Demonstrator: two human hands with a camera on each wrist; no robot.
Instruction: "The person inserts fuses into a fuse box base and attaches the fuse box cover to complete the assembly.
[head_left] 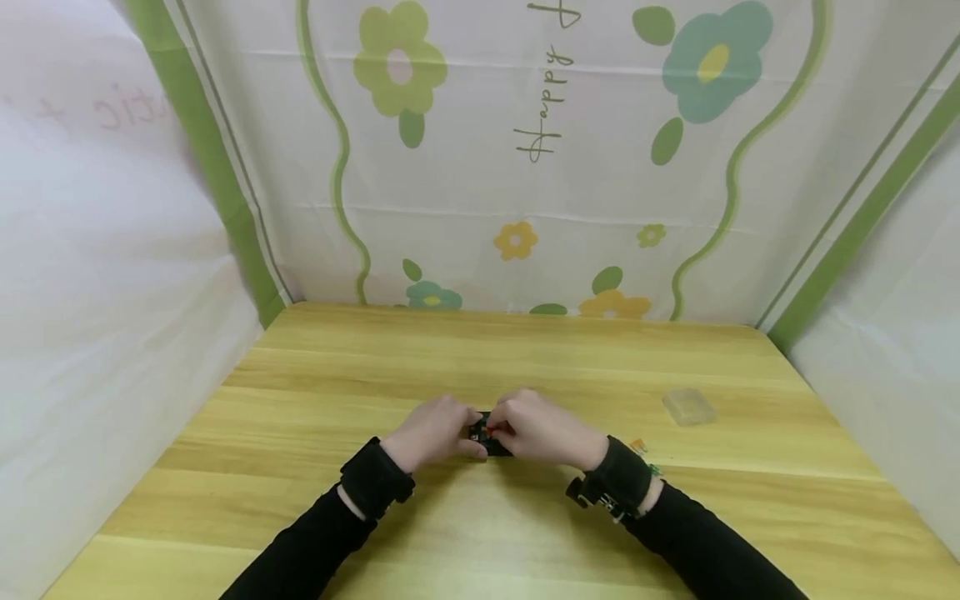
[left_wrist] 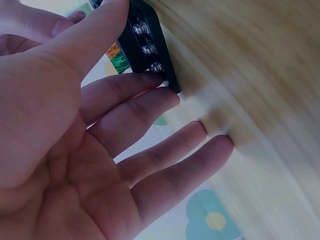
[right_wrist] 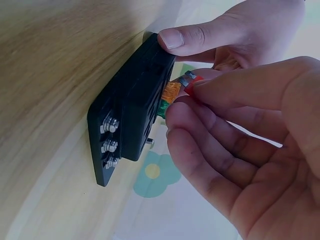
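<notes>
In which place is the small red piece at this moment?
In the right wrist view, above and right of centre, the red piece is pinched by the right hand, beside the orange piece on the black block.

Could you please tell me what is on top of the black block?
On the black block stand an orange piece, a green piece and a metal post. Part of its top is covered by the right hand, so anything there cannot be seen.

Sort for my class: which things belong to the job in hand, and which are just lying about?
Job:
black block
red piece, held
orange piece, green piece on the block

Lying about:
clear case
loose orange bit, loose green bit, perhaps spares
</notes>
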